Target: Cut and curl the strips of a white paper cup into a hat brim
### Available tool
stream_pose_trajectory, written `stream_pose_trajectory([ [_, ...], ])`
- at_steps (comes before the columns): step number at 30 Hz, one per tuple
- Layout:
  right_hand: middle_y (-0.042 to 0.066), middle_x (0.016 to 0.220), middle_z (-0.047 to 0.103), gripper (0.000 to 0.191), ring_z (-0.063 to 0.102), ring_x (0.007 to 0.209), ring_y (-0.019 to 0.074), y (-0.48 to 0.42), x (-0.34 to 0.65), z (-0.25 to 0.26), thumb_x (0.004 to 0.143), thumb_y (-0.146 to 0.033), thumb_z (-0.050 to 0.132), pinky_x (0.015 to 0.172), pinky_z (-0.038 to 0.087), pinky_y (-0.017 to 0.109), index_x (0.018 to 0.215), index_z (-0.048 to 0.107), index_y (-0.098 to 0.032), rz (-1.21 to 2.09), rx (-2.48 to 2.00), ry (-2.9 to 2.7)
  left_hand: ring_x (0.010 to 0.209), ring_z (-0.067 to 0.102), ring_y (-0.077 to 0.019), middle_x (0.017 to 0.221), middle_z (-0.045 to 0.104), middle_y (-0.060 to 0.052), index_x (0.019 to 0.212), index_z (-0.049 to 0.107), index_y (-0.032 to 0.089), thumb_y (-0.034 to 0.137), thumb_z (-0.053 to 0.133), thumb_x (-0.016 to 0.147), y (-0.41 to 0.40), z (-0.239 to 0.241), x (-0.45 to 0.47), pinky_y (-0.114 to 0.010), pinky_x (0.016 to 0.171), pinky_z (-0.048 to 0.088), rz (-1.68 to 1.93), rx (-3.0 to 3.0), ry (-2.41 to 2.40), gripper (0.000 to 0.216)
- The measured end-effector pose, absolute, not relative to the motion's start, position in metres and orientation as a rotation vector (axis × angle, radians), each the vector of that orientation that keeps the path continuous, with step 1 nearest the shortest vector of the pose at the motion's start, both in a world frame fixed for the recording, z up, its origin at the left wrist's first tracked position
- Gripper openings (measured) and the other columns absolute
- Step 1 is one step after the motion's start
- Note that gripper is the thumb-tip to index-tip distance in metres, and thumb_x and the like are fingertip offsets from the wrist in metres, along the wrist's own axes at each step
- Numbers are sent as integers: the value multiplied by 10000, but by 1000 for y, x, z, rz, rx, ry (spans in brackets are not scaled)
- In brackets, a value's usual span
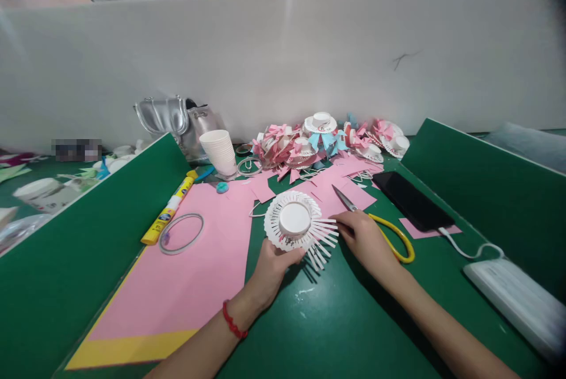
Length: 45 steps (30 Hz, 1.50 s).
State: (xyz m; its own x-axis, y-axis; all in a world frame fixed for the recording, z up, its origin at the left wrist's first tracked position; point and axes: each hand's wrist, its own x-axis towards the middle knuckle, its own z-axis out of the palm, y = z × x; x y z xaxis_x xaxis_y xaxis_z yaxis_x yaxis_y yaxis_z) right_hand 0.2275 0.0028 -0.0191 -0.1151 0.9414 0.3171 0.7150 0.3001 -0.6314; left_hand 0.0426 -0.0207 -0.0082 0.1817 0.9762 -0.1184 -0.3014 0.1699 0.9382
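Note:
A white paper cup [295, 218], its wall cut into many narrow strips, is held with its round base facing up. Most strips are curled or folded into a frilled ring; those at the lower right stick out straight. My left hand [269, 270], with a red bracelet at the wrist, grips the ring from below, thumb on top. The fingers of my right hand [365, 237] are pinched at the tip of a straight strip. Beneath that hand lie scissors with yellow handles [409, 249], partly covered, their blades pointing to the upper left.
Pink paper sheets [212, 273] cover the left side, with a tape ring [181, 234] and a yellow glue stick [170, 208]. Behind are stacked paper cups [219, 152] and a pile of finished cup crafts [305, 146]. A phone [413, 199] lies right; green dividers [495, 190] flank the table.

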Motion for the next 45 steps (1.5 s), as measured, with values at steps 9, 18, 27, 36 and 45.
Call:
stream_pose_trajectory([
  [9,99,785,647,242,594,727,223,15,209,-15,793,-255,408,676,449,341,871,614,-156,569,-1453,-1637,550,469,-80,624,600,15,780,644,120,116,682,610,-22,-14,40,-172,510,390,1155,973,915,175],
  [18,36,877,674,444,637,780,172,-32,190,-12,631,-288,698,694,492,278,1010,483,-210,1577,-903,-886,876,596,-211,933,679,-73,940,633,121,154,682,615,-24,-10,43,-289,790,459,1115,1057,906,330],
  [27,17,840,682,396,635,802,170,-36,181,-16,579,-171,733,736,492,284,892,492,-193,1372,-956,-825,944,589,-246,976,674,-99,913,633,99,170,641,639,-28,3,50,-317,835,458,1052,1212,994,284],
  [36,24,837,681,386,643,795,187,-38,181,-16,583,-186,731,718,509,304,886,492,-189,1273,-1030,-814,818,627,-228,886,702,-93,811,662,94,193,647,637,-26,-4,48,-305,746,489,1025,1269,1069,200],
  [45,24,851,666,397,640,797,193,-40,177,-18,595,-200,718,698,514,304,904,468,-198,1229,-1069,-840,795,626,-213,850,709,-80,759,673,95,181,649,620,-26,3,51,-300,747,480,1053,1202,1065,166],
])
